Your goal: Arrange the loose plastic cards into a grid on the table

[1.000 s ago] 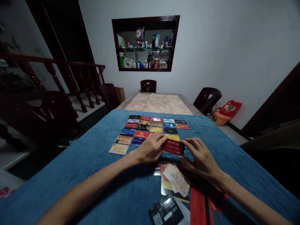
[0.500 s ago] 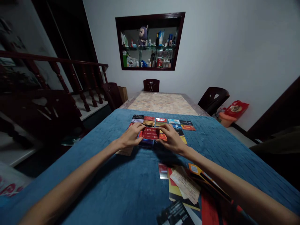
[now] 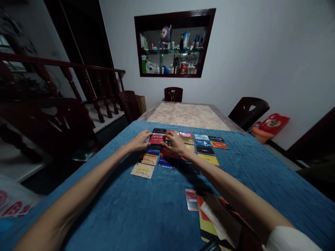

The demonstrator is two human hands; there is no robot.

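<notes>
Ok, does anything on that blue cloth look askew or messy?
Yes: the loose pile of cards near the person lies overlapped at mixed angles, unlike the tidy card grid beyond. Nothing looks spilled or damaged.

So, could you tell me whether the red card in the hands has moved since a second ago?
Yes. The red card has gone from the near edge of the card grid to its far left corner, held by both hands.

Dim room, pale wall (image 3: 261, 52). At twelve o'clock a dark-framed shelf niche (image 3: 173, 43) above a chair (image 3: 173, 94); stair railing (image 3: 65, 75) at ten, another chair (image 3: 248, 111) at two.
</notes>
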